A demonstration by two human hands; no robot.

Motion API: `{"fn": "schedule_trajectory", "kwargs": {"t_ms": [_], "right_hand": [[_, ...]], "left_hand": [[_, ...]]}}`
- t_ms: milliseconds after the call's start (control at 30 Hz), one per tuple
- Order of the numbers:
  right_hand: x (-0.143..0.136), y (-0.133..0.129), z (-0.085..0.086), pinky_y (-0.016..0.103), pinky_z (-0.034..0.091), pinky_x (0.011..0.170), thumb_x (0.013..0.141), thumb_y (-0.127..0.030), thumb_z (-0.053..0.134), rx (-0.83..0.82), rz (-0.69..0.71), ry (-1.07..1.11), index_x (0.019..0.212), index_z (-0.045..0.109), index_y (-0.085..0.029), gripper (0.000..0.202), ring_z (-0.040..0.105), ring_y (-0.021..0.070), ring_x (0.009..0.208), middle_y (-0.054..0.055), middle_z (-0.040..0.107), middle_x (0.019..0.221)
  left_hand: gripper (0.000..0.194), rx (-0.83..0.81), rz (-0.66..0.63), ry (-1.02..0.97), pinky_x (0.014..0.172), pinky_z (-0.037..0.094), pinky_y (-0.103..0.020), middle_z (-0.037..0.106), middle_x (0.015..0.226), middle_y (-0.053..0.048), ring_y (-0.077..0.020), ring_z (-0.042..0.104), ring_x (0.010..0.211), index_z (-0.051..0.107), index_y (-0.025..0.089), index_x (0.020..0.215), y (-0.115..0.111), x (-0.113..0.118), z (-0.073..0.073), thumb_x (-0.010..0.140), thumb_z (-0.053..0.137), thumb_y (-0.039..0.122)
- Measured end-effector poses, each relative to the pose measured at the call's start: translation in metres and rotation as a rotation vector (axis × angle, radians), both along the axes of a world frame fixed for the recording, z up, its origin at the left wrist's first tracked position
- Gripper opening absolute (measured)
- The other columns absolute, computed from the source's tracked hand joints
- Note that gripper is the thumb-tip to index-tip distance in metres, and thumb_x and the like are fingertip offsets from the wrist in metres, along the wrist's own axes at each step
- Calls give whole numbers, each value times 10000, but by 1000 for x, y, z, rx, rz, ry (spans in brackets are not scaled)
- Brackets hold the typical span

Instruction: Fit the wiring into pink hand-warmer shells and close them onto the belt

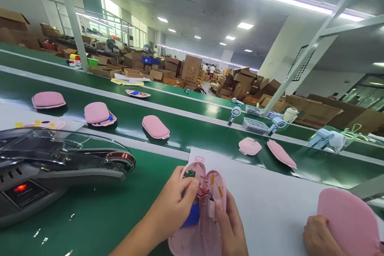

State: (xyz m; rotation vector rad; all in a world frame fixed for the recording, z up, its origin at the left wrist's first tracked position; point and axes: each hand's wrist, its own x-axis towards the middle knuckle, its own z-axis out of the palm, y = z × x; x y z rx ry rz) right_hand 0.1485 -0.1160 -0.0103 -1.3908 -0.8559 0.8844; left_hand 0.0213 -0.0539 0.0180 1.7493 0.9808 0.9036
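An opened pink plastic casing (200, 232) is between my hands, its two halves side by side. My left hand (175, 198) grips the left half, with thumb and fingers curled in by a small green circuit board (189, 173). Below those fingers lies a blue battery (191, 215), partly covered. My right hand (231, 224) is closed round the right half, its thumb by a white block-shaped part (211, 209). Red and black wires (205, 194) run across between the halves. Yellowish tape strips (212, 180) stick inside the right half.
A tape dispenser (60, 176) stands at left. Pink padded casings (155, 127) lie along the green conveyor (192, 128). White paper (264, 204) covers the bench at right, where another person's hand (321, 234) holds a pink padded piece (348, 220). Small blue fans (235, 115) stand farther back.
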Motion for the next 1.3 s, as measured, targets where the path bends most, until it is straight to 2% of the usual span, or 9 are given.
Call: {"fn": "schedule_trajectory", "kwargs": {"t_ms": [133, 267, 400, 467, 667, 800, 1033, 1167, 1300], "right_hand": [[-6, 2, 5, 348, 404, 1030, 836, -578, 513, 40, 27, 85, 1361, 396, -207, 654, 377, 271, 1320, 83, 402, 1441], [-14, 8, 5, 402, 328, 1085, 820, -558, 554, 66, 50, 50, 1366, 403, -225, 657, 370, 273, 1321, 76, 406, 1440], [-15, 10, 2, 406, 324, 1091, 804, -553, 585, 72, 74, 87, 1360, 433, -236, 657, 372, 280, 1326, 64, 408, 1447], [-16, 8, 3, 383, 330, 1092, 796, -552, 599, 64, 56, 104, 1358, 438, -243, 661, 368, 269, 1333, 50, 417, 1443], [-19, 6, 7, 280, 416, 1027, 785, -522, 635, 82, 87, 97, 1313, 499, -248, 611, 376, 227, 1335, 18, 447, 1425], [-19, 8, 4, 305, 441, 1018, 760, -506, 672, 83, 116, 105, 1270, 556, -215, 599, 381, 258, 1333, 57, 504, 1375], [-20, 14, -3, 324, 479, 977, 756, -467, 696, 72, 198, 258, 1323, 502, -252, 637, 469, 265, 1266, 62, 484, 1393], [-20, 17, -3, 261, 465, 981, 757, -470, 701, 69, 190, 250, 1302, 511, -268, 612, 443, 220, 1291, 35, 488, 1392], [-25, 17, 1, 211, 488, 931, 712, -477, 742, 38, 165, 289, 1294, 519, -268, 657, 459, 205, 1279, 26, 525, 1359]], "left_hand": [[249, 34, 44, 68, 757, 452, -317, 480, 960, -52, -192, 546, 827, 669, 225, 806, 1, 0, -4, 878, 462, 342], [203, 39, 93, 66, 742, 455, -304, 485, 1025, -39, -170, 558, 838, 648, 244, 882, 0, 2, -4, 863, 446, 229], [494, 58, 136, 63, 692, 454, -291, 503, 1062, 1, -132, 549, 738, 447, 374, 1262, -5, 3, -1, 834, 416, 129], [578, 59, 160, 71, 665, 452, -280, 503, 1059, 12, -120, 541, 692, 366, 409, 1323, -7, 4, -1, 830, 401, 112], [467, 128, 221, 252, 687, 454, -320, 480, 1070, -45, -175, 569, 791, 509, 324, 1246, -9, 3, -1, 844, 353, 147], [432, 123, 258, 370, 611, 405, -314, 471, 1005, -51, -165, 535, 681, 554, 263, 1185, -8, 1, 2, 825, 357, 130], [342, 120, 259, 321, 658, 406, -315, 474, 971, -42, -196, 530, 799, 588, 248, 1011, -10, 2, -1, 797, 371, 93], [383, 75, 194, 194, 660, 427, -293, 464, 973, -23, -168, 540, 770, 541, 306, 1136, -10, 1, 0, 830, 385, 136], [428, 68, 193, 302, 597, 391, -291, 450, 983, -38, -154, 511, 677, 527, 305, 1179, -7, -3, 5, 823, 367, 131]]}}
